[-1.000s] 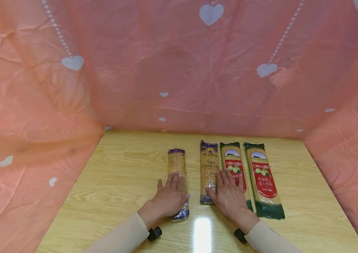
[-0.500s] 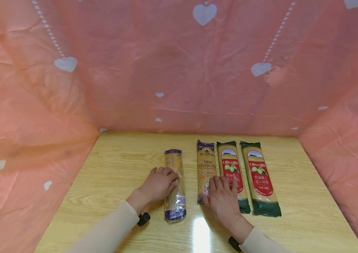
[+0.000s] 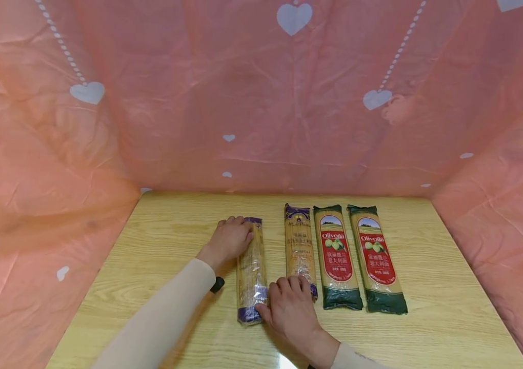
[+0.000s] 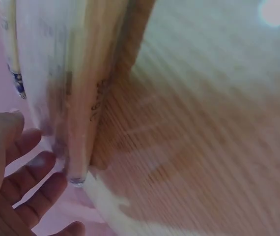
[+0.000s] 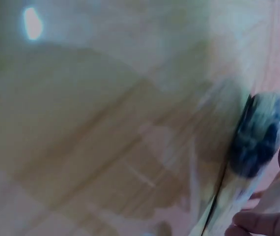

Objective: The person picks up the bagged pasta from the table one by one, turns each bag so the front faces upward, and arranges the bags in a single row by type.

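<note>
Four-sided clear-wrapped spaghetti in a pack with purple ends point(image 3: 252, 277) lies leftmost on the table. My left hand point(image 3: 228, 241) is at its far end, on the left side; in the left wrist view the fingers point(image 4: 39, 199) are loosely bent, tips right at the wrapper. My right hand point(image 3: 291, 310) lies by the near end, its thumb at the purple band and its fingers overlapping the foot of a second purple-ended spaghetti pack point(image 3: 299, 241). Part of that second pack is hidden by the hand. In the right wrist view a dark pack end point(image 5: 258, 132) shows beside the fingers.
Two green-ended spaghetti packs with red labels, one nearer point(image 3: 337, 256) and one at the far right point(image 3: 377, 259), lie side by side. The wooden table point(image 3: 164, 241) meets pink heart-printed cloth point(image 3: 261, 102) at the back and both sides.
My left hand has slid from the middle of the leftmost pack to its far end. My right hand has moved left and nearer, off the green-ended pack, toward the leftmost pack's near end.
</note>
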The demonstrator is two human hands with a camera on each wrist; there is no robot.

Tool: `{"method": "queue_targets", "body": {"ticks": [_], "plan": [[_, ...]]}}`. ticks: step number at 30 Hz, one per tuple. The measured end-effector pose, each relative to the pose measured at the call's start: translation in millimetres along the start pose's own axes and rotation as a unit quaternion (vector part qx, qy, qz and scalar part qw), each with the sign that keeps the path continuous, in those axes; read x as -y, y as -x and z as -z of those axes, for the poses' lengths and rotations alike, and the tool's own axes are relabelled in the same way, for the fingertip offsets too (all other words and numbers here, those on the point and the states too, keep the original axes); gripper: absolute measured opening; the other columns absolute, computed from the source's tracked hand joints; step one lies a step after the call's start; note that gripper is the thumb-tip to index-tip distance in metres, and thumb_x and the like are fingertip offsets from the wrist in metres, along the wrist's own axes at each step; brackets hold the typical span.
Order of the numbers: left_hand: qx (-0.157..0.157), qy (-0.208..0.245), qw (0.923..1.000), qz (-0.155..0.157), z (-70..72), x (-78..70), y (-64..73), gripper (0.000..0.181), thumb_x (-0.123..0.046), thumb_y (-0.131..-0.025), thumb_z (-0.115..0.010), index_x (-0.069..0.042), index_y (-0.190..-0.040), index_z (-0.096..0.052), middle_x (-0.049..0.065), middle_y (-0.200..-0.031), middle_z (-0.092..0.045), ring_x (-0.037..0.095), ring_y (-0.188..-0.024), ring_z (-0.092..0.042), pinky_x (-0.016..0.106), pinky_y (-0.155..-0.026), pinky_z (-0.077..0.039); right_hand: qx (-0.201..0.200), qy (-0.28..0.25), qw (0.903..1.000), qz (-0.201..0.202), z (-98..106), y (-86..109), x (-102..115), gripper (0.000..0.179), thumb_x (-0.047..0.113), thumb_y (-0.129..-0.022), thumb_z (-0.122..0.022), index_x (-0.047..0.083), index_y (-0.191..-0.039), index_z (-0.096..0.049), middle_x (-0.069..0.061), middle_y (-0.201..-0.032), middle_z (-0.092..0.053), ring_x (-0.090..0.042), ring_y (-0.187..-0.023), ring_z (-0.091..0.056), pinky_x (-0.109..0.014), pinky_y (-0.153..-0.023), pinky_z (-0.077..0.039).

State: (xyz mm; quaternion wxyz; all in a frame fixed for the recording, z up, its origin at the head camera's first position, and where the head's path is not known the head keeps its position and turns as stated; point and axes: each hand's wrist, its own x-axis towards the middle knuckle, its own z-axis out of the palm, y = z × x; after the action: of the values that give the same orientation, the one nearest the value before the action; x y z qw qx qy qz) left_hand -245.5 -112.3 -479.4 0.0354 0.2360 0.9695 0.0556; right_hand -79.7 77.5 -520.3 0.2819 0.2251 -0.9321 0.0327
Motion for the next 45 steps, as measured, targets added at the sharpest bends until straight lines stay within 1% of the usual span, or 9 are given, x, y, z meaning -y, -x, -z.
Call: {"method": "queue_targets", "body": {"ticks": [8,12,18,24,27,31,37,41,45], "plan": [[-0.008,-0.015,0.9998,0.009,-5.8,3.0,-26.9,0.047,-0.041,-0.114,-0.047,-0.01,-0.147,-0.056,0.017,-0.145,-0.057,0.039,-0.136,-0.051,0.063,-0.114,-0.04,0.083,0.007,0.996,-0.032,5.0,-2.4,14.8,0.061,0.076,-0.089,-0.065,0.016,-0.077,-0.057,0.001,-0.076,-0.048,-0.021,-0.079,-0.046,-0.04,-0.078,-0.037],[-0.005,-0.044,0.999,0.009,-9.0,4.7,-38.7,0.052,-0.048,-0.113,-0.044,-0.01,-0.146,-0.058,0.015,-0.145,-0.059,0.038,-0.138,-0.051,0.064,-0.116,-0.038,0.097,0.009,0.9944,-0.041,5.0,-2.8,16.1,0.062,0.078,-0.089,-0.063,0.017,-0.078,-0.058,0.001,-0.075,-0.048,-0.021,-0.078,-0.047,-0.039,-0.076,-0.037],[0.026,-0.072,0.9968,0.022,-12.8,6.2,-50.2,0.063,-0.056,-0.113,-0.032,-0.011,-0.147,-0.061,0.013,-0.149,-0.057,0.037,-0.143,-0.047,0.066,-0.12,-0.032,0.104,0.009,0.9937,-0.041,4.9,-3.0,17.6,0.062,0.078,-0.088,-0.064,0.018,-0.077,-0.057,0.001,-0.075,-0.047,-0.021,-0.079,-0.047,-0.039,-0.076,-0.036],[0.047,-0.064,0.9963,0.033,-15.7,4.3,-53.7,0.068,-0.057,-0.114,-0.028,-0.008,-0.149,-0.059,0.015,-0.152,-0.056,0.038,-0.147,-0.044,0.068,-0.121,-0.028,0.144,0.003,0.9885,-0.048,3.9,-4.5,19.0,0.062,0.078,-0.092,-0.06,0.017,-0.078,-0.057,0.001,-0.075,-0.046,-0.021,-0.079,-0.045,-0.039,-0.078,-0.035],[0.044,-0.058,0.9965,0.039,-16.4,1.9,-54.8,0.067,-0.056,-0.114,-0.028,-0.008,-0.148,-0.059,0.015,-0.151,-0.056,0.038,-0.147,-0.043,0.07,-0.122,-0.025,0.146,0.005,0.9881,-0.048,3.2,-4.2,18.2,0.061,0.076,-0.092,-0.062,0.017,-0.079,-0.058,0.001,-0.075,-0.047,-0.021,-0.079,-0.046,-0.039,-0.078,-0.035],[0.033,-0.05,0.9969,0.051,-16.3,-0.6,-54.3,0.067,-0.057,-0.113,-0.029,-0.007,-0.145,-0.059,0.016,-0.147,-0.057,0.04,-0.147,-0.042,0.075,-0.122,-0.018,0.138,0.001,0.9893,-0.047,2.4,-4.0,17.1,0.059,0.073,-0.092,-0.064,0.017,-0.078,-0.056,0.001,-0.075,-0.045,-0.021,-0.078,-0.045,-0.038,-0.077,-0.034],[0.007,-0.042,0.9972,0.062,-12.1,-0.3,-50.2,0.068,-0.059,-0.112,-0.03,-0.004,-0.143,-0.057,0.018,-0.143,-0.057,0.04,-0.146,-0.041,0.077,-0.122,-0.012,0.154,-0.007,0.9868,-0.05,1.4,-5.4,17.0,0.061,0.074,-0.094,-0.061,0.016,-0.078,-0.053,0.001,-0.075,-0.043,-0.021,-0.078,-0.042,-0.038,-0.078,-0.033],[-0.019,-0.037,0.9977,0.054,-4.1,-1.3,-47.2,0.067,-0.058,-0.112,-0.031,-0.003,-0.14,-0.057,0.017,-0.137,-0.058,0.04,-0.144,-0.043,0.076,-0.122,-0.014,0.172,-0.018,0.9832,-0.06,2.3,-6.8,15.7,0.062,0.076,-0.093,-0.061,0.014,-0.081,-0.055,0.001,-0.077,-0.044,-0.021,-0.081,-0.044,-0.039,-0.079,-0.034],[-0.021,-0.019,0.998,0.056,6.7,-3.4,-41.8,0.068,-0.058,-0.113,-0.029,-0.002,-0.142,-0.055,0.018,-0.14,-0.056,0.04,-0.145,-0.041,0.075,-0.124,-0.012,0.187,-0.035,0.9788,-0.075,4.0,-7.5,14.5,0.065,0.078,-0.091,-0.06,0.014,-0.085,-0.057,0.001,-0.079,-0.046,-0.021,-0.082,-0.045,-0.04,-0.08,-0.035]]}}
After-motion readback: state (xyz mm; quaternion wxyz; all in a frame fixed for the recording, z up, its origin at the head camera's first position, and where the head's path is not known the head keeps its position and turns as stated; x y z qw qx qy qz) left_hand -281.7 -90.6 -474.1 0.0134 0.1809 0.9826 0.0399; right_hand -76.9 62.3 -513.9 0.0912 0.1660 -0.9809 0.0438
